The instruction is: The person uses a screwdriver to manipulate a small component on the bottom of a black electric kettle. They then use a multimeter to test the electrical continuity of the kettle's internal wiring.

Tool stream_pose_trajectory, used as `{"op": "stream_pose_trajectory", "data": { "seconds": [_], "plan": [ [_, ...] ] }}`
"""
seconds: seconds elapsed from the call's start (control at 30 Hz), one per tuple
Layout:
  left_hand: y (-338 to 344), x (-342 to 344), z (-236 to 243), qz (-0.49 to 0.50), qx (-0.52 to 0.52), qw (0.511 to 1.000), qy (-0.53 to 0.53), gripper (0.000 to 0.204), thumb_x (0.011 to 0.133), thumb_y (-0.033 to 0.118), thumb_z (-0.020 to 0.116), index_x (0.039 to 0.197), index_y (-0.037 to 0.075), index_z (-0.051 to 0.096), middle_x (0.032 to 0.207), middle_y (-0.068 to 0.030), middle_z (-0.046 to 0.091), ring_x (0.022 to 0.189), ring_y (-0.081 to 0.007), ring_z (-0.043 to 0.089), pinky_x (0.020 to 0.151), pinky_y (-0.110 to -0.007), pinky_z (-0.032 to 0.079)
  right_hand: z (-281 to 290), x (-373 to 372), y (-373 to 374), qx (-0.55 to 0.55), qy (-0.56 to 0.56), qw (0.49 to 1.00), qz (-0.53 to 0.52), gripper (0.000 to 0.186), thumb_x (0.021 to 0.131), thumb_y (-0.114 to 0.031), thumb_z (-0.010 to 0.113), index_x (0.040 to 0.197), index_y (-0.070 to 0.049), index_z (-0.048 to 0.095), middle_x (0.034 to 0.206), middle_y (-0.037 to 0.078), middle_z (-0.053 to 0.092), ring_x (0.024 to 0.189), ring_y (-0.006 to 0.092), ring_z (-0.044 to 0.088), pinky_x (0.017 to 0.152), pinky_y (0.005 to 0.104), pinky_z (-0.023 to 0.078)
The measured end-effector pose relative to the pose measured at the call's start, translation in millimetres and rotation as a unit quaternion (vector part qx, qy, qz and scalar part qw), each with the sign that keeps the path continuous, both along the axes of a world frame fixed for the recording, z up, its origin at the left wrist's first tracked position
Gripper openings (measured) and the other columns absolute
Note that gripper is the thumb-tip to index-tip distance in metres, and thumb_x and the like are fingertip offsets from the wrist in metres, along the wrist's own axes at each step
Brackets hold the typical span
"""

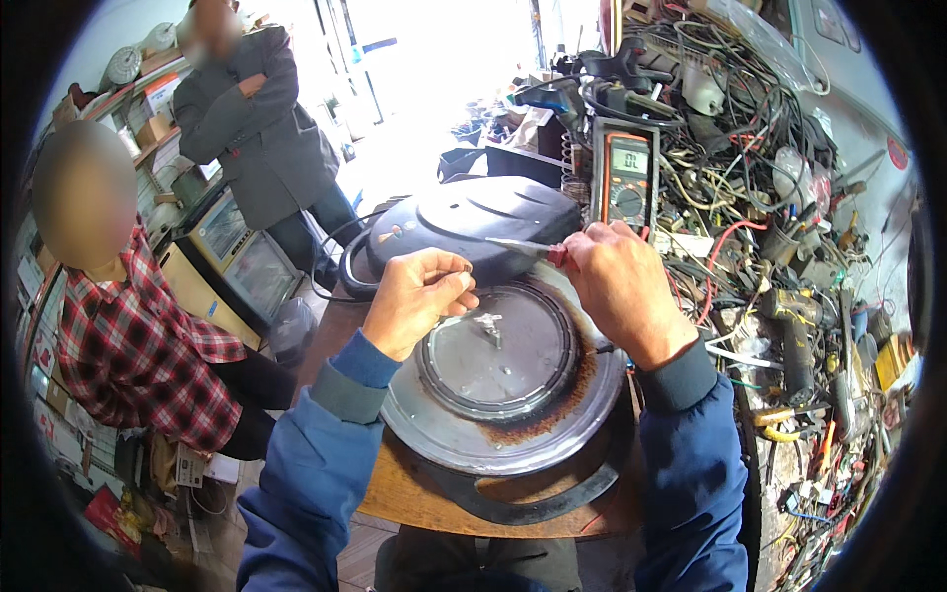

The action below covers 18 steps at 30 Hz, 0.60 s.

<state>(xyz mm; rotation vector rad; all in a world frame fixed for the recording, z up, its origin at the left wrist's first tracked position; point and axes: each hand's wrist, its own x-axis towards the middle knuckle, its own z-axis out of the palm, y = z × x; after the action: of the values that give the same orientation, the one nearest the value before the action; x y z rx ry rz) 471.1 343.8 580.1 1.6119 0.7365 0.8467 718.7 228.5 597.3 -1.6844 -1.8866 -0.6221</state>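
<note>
Red at its handle and bare metal toward its tip, the tool [526,247] is held in the right grip [623,286], the fingers wrapped firmly round the handle. Its long axis runs nearly level from right to left, so the tip points across the tabletop [395,488] toward its left edge. The left grip [419,301] is on that side, apart from the tip and a little nearer the front edge. Its thumb and fingertips are drawn together on what looks like a dark bit [469,266], too small to identify. The tip therefore lies beyond the bit and slightly to its right; the gap between them is the relation that matters most.

Below both grips, toward the tabletop's front edge, is a rust-stained metal dish [444,443] with a round plate [473,370] in its middle. Neither hand appears to touch the plate. The left grip is over its left rim, nearer to it; the right is beyond its far right side. Behind the dish, toward the tabletop's far edge, sits a black shell [538,212]. A meter [628,178] stands past the right grip, to the shell's right.
</note>
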Motion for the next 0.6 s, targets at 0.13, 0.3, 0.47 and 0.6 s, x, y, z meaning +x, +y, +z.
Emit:
{"op": "stream_pose_trajectory", "data": {
  "seconds": [0.13,0.3,0.47,0.6],
  "plan": [
    [3.4,-19.7,-11.2,0.022,-0.009,0.999,-0.026,0.018,0.102,0.008,0.072,0.113,-0.006,0.070,0.106,-0.0148,0.077,0.090,-0.0192,0.077,0.074,-0.027,0.062,-6.9,-12.0,9.4,0.009,-0.038,0.999,0.016,0.012,0.092,-0.014,0.065,0.096,-0.006,0.073,0.095,0.012,0.070,0.093,0.0313,0.065,0.083,0.0438,0.055],
    [9.3,-22.4,-25.2,0.044,0.086,0.995,0.008,0.013,0.100,0.003,0.070,0.108,-0.007,0.070,0.102,-0.0157,0.078,0.089,-0.0178,0.077,0.074,-0.027,0.061,-25.5,-13.1,22.4,0.045,-0.078,0.995,0.048,0.020,0.092,-0.015,0.066,0.104,0.000,0.073,0.094,0.011,0.068,0.093,0.0306,0.063,0.083,0.0429,0.054],
    [6.2,-20.1,-20.0,0.051,0.083,0.995,0.025,0.010,0.098,0.001,0.070,0.101,-0.008,0.071,0.096,-0.0142,0.078,0.086,-0.0172,0.078,0.071,-0.026,0.060,-33.0,-19.5,25.0,0.055,-0.103,0.991,0.070,0.028,0.088,-0.012,0.070,0.111,0.004,0.072,0.098,0.011,0.068,0.093,0.0293,0.063,0.084,0.0416,0.055],
    [6.4,-20.1,-20.8,0.037,0.126,0.991,0.031,0.007,0.097,0.000,0.070,0.098,-0.007,0.071,0.093,-0.0125,0.078,0.086,-0.0162,0.078,0.070,-0.026,0.060,-33.3,-21.7,25.0,0.073,-0.110,0.988,0.078,0.032,0.087,-0.009,0.070,0.115,0.005,0.072,0.102,0.012,0.070,0.094,0.0293,0.064,0.083,0.0419,0.056]
  ]
}}
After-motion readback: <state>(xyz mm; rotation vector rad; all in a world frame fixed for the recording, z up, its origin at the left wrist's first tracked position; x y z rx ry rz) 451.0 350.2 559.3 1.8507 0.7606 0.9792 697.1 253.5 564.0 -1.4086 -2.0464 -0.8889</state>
